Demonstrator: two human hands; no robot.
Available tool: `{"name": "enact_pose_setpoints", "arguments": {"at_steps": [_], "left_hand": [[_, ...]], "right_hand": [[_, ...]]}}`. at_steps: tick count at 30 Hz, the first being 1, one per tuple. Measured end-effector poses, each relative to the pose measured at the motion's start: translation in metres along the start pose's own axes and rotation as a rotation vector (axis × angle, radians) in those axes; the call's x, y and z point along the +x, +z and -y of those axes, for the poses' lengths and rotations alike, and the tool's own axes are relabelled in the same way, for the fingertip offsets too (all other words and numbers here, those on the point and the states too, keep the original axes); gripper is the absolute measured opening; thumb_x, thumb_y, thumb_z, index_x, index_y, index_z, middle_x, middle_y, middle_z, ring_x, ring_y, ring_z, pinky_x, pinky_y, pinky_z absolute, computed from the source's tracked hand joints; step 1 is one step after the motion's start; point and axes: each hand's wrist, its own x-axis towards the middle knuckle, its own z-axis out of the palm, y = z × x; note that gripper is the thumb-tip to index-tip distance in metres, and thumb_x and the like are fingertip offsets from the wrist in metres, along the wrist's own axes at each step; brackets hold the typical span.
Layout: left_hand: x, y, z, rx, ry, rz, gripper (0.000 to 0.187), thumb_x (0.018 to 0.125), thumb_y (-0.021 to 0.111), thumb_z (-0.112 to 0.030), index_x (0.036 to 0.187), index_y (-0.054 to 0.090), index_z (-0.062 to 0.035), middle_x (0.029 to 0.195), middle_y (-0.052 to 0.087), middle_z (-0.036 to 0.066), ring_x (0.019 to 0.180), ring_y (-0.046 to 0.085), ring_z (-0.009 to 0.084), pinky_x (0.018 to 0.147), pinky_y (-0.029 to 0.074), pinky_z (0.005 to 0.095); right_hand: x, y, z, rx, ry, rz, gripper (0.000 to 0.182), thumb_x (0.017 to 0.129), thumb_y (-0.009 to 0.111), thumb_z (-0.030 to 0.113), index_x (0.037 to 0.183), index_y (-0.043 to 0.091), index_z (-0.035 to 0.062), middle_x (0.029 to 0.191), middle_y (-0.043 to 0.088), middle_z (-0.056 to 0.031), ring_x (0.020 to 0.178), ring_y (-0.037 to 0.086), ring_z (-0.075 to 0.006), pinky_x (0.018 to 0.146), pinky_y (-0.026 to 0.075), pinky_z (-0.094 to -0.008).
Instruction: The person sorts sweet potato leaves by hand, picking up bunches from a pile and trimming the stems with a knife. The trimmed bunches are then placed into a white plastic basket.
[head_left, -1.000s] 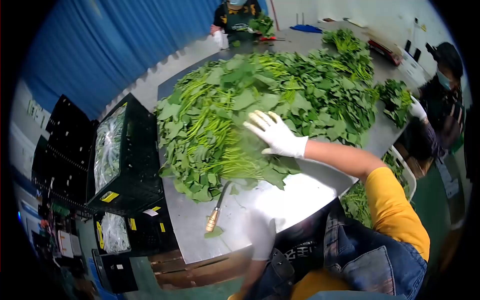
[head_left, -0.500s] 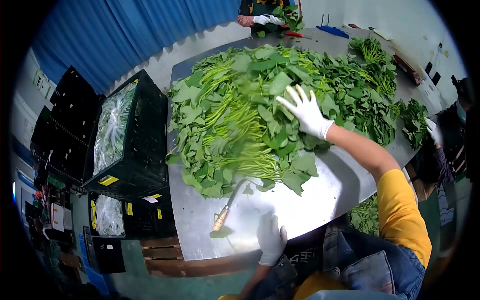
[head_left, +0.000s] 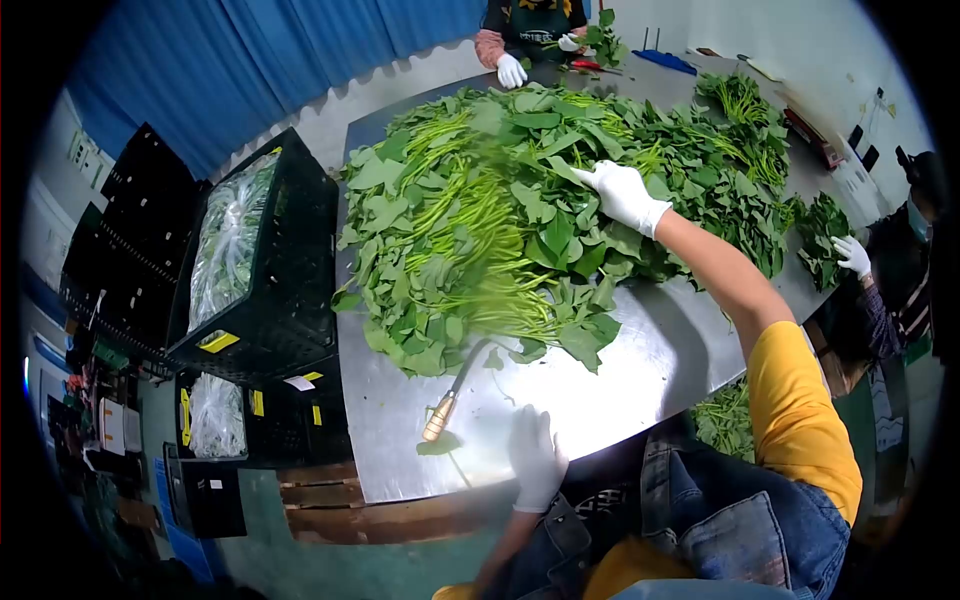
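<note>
A wide heap of leafy greens (head_left: pixel 440 220), with long pale-green stems and broad leaves, covers much of the metal table (head_left: pixel 640 370). Over the middle of the heap is my white-gloved right hand (head_left: pixel 628 198), its fingers drawn together and pinching a green leaf (head_left: pixel 562 170). Near the front edge my gloved left hand (head_left: pixel 538 465) hangs with its fingers extended and thumb apart, holding nothing; it is slightly blurred. To its left lies a blade with a wooden handle (head_left: pixel 438 416), its tip end reaching the greens. A loose leaf (head_left: pixel 438 443) lies beside the handle.
Black crates (head_left: pixel 290 250) with plastic-wrapped greens stand left of the table. Across the table a co-worker's gloved hand (head_left: pixel 511 71) rests near red-handled scissors (head_left: pixel 588 66). Another co-worker's hand (head_left: pixel 852 256) is at the right edge. More greens (head_left: pixel 728 418) lie below the table's front edge.
My right hand went from spread flat on the greens to fingers closed on a leaf, slightly to the right. The far co-worker's hands moved apart. My left hand barely shifted.
</note>
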Motion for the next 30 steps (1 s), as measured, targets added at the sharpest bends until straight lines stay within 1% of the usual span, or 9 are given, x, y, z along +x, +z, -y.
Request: {"name": "enact_pose_setpoints", "arguments": {"at_steps": [8,10,12,15,17,21,25,29,30], "left_hand": [[-0.003,0.011,0.005,-0.031,-0.015,-0.034,0.042,0.080,0.062,-0.010,0.119,0.052,0.0006,0.127,0.049,0.025,0.116,0.048,0.0447,0.096,0.041,0.0516],[-0.008,0.016,0.009,0.002,-0.014,-0.016,0.041,0.080,0.062,-0.010,0.118,0.053,-0.0006,0.126,0.050,0.025,0.116,0.048,0.0446,0.096,0.041,0.0518],[-0.006,0.012,0.005,-0.042,-0.075,0.009,0.040,0.080,0.062,-0.011,0.118,0.054,-0.0013,0.125,0.050,0.025,0.115,0.048,0.0442,0.096,0.041,0.0519],[-0.001,0.013,0.002,-0.117,-0.159,0.038,0.038,0.081,0.061,-0.013,0.116,0.055,-0.0025,0.123,0.052,0.024,0.114,0.049,0.0432,0.096,0.041,0.0516],[0.002,0.008,0.000,-0.155,-0.181,0.057,0.037,0.080,0.060,-0.013,0.115,0.056,-0.0031,0.121,0.053,0.023,0.114,0.049,0.0426,0.096,0.041,0.0513],[0.017,-0.009,-0.006,-0.040,0.014,0.031,0.034,0.076,0.059,-0.009,0.109,0.059,-0.0045,0.115,0.055,0.021,0.109,0.051,0.0406,0.093,0.042,0.0500],[0.025,-0.013,-0.013,0.001,0.000,0.048,0.034,0.074,0.056,-0.010,0.107,0.059,-0.0041,0.109,0.056,0.020,0.105,0.052,0.0397,0.089,0.043,0.0492],[-0.006,0.032,0.011,-0.079,-0.058,0.014,0.035,0.075,0.056,-0.012,0.109,0.058,-0.0030,0.114,0.055,0.022,0.107,0.052,0.0414,0.091,0.042,0.0510],[-0.010,0.037,0.015,-0.069,-0.050,-0.035,0.036,0.076,0.056,-0.013,0.111,0.057,-0.0028,0.117,0.054,0.023,0.108,0.051,0.0424,0.092,0.042,0.0521]], "right_hand": [[0.036,-0.123,-0.035,0.201,-0.078,-0.131,0.052,0.063,0.059,-0.004,0.111,0.068,0.0141,0.083,0.065,-0.0119,0.076,0.063,-0.0305,0.066,0.051,-0.0380],[0.036,-0.163,-0.058,-0.076,-0.272,-0.329,0.048,0.063,0.062,-0.004,0.108,0.069,0.0118,0.092,0.067,-0.0144,0.081,0.064,-0.0322,0.073,0.052,-0.0374],[0.042,-0.166,-0.116,0.444,-0.211,-0.217,0.058,0.058,0.067,-0.005,0.114,0.066,0.0098,0.095,0.067,-0.0159,0.084,0.064,-0.0337,0.077,0.052,-0.0368],[0.029,-0.256,-0.099,0.136,-0.092,-0.080,0.061,0.065,0.063,-0.005,0.123,0.060,0.0140,0.092,0.068,-0.0121,0.085,0.065,-0.0277,0.087,0.049,-0.0365],[0.009,-0.340,-0.037,-0.014,0.242,0.075,0.045,0.080,0.051,0.005,0.121,0.064,0.0190,0.091,0.071,-0.0102,0.068,0.064,-0.0180,0.064,0.052,-0.0316],[-0.011,-0.379,-0.058,-0.099,0.155,-0.100,0.048,0.079,0.054,0.004,0.123,0.061,0.0182,0.093,0.069,-0.0105,0.076,0.063,-0.0197,0.075,0.050,-0.0332],[-0.009,-0.342,-0.108,-0.071,0.142,-0.103,0.051,0.077,0.056,0.002,0.125,0.059,0.0175,0.095,0.068,-0.0108,0.083,0.063,-0.0215,0.086,0.047,-0.0349],[-0.003,-0.102,-0.258,0.194,-0.278,-0.313,0.054,0.075,0.059,0.000,0.127,0.057,0.0167,0.097,0.067,-0.0110,0.090,0.062,-0.0232,0.097,0.044,-0.0365],[-0.023,-0.088,-0.213,-0.106,-0.125,-0.213,0.045,0.084,0.054,0.008,0.128,0.054,0.0165,0.112,0.062,-0.0127,0.106,0.057,-0.0242,0.107,0.036,-0.0392]]}}
